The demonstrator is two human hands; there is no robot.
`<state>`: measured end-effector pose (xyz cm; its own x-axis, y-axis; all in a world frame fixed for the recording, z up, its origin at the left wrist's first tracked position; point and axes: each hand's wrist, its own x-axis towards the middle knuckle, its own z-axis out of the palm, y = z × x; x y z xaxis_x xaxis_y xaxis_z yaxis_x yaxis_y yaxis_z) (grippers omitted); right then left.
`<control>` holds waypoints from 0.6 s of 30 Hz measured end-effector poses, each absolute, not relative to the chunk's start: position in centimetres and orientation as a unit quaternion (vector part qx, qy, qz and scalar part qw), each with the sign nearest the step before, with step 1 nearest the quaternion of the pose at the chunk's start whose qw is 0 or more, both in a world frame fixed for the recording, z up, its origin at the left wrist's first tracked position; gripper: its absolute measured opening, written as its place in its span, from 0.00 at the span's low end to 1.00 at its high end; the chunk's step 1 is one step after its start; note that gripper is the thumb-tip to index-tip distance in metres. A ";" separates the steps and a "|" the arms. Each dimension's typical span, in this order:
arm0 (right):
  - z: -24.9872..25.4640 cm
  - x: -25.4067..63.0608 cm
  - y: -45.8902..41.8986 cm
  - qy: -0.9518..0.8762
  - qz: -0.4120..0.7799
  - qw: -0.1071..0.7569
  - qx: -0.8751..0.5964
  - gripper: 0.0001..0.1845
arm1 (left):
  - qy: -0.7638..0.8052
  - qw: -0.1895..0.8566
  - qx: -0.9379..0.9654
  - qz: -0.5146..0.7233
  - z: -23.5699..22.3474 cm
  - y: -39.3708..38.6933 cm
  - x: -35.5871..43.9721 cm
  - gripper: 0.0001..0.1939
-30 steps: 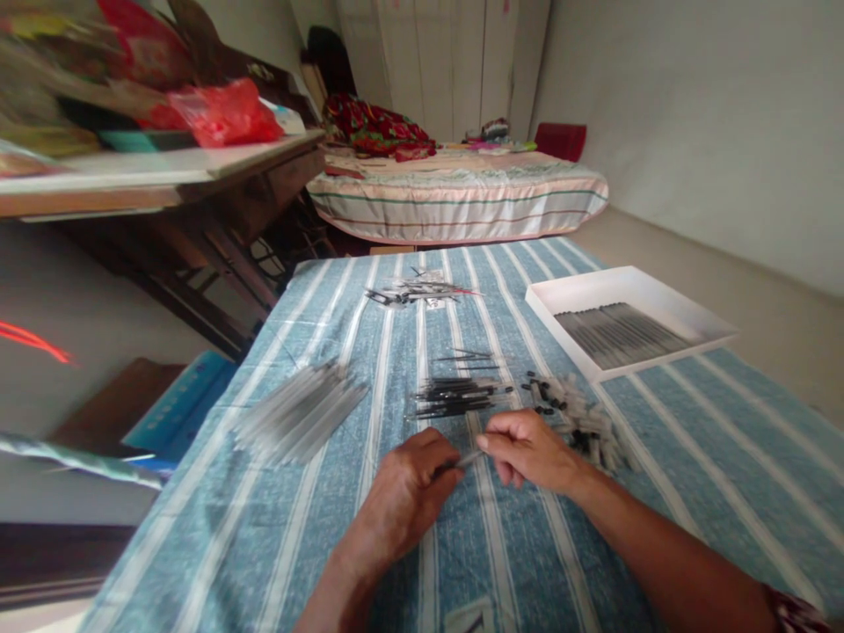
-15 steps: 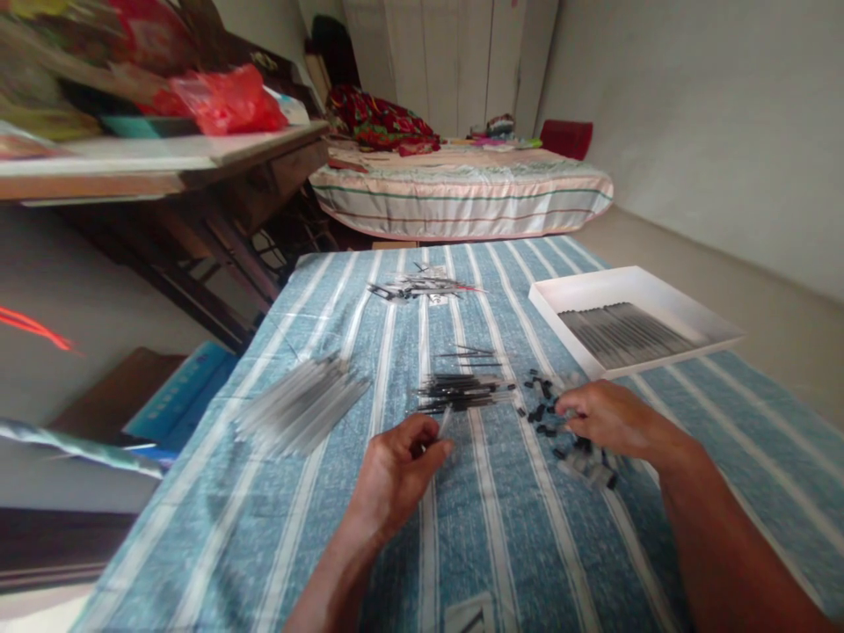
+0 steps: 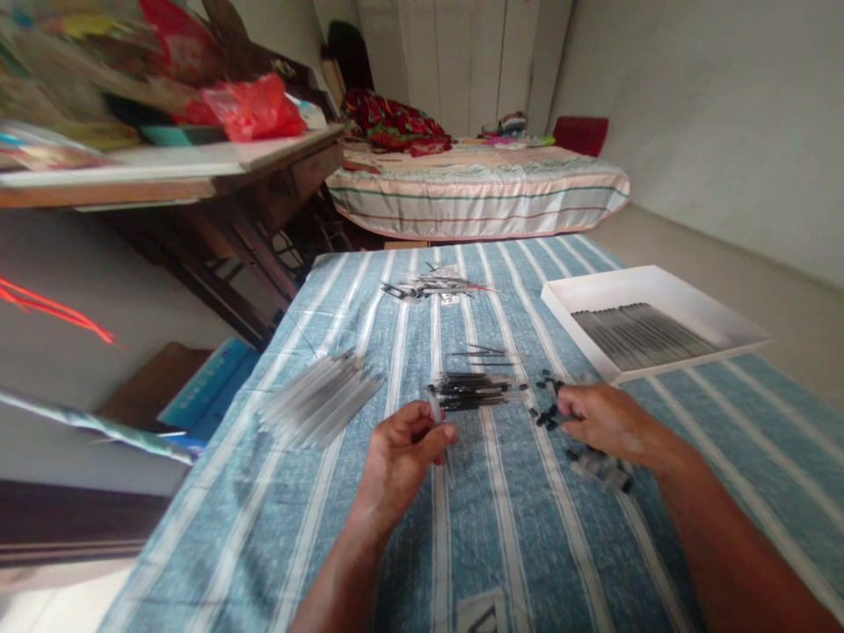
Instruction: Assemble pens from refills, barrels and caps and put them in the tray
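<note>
Head view: slim tube (image 3: 436,407) pinched in left hand (image 3: 403,450), right hand (image 3: 612,422), grip unclear, now apart, at small caps (image 3: 547,417)

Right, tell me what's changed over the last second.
The right hand has left the pen and moved right to the caps; whether it grips one is unclear. The left hand still holds the pen, now turned from crosswise to pointing away. The tubes and box stayed put.
</note>
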<state>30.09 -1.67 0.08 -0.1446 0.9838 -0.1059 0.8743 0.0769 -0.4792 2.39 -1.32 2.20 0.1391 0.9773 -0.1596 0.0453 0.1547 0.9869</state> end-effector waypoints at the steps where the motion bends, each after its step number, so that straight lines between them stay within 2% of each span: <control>1: 0.1 30.0 -1.7 -0.716 0.233 0.146 -0.641 0.05 | 0.510 0.568 0.494 0.418 2.2 -1.4 2.4 0.08; 5: 0.3 29.1 -2.1 -0.689 0.337 0.252 -0.591 0.05 | 0.488 0.602 0.456 0.438 2.3 -1.5 2.4 0.08; 7: 0.5 28.2 -2.5 -0.695 0.365 0.276 -0.555 0.06 | 0.468 0.620 0.433 0.457 2.3 -1.5 2.4 0.09; 11: 0.8 25.7 -3.4 -0.707 0.393 0.286 -0.514 0.04 | 0.436 0.639 0.386 0.502 2.2 -1.6 2.6 0.09; 15: 0.6 23.1 -4.3 -0.685 0.465 0.270 -0.491 0.06 | 0.418 0.652 0.369 0.514 2.1 -1.7 2.6 0.10; 18: 0.3 21.9 -4.7 -0.681 0.471 0.283 -0.485 0.07 | 0.411 0.657 0.364 0.516 2.1 -1.7 2.6 0.11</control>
<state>21.86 -4.70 0.33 -0.3704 0.9262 -0.0711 0.3932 0.0869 -0.9153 2.62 -1.72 2.09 0.1293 0.9778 -0.1649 -0.3782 0.2024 0.9033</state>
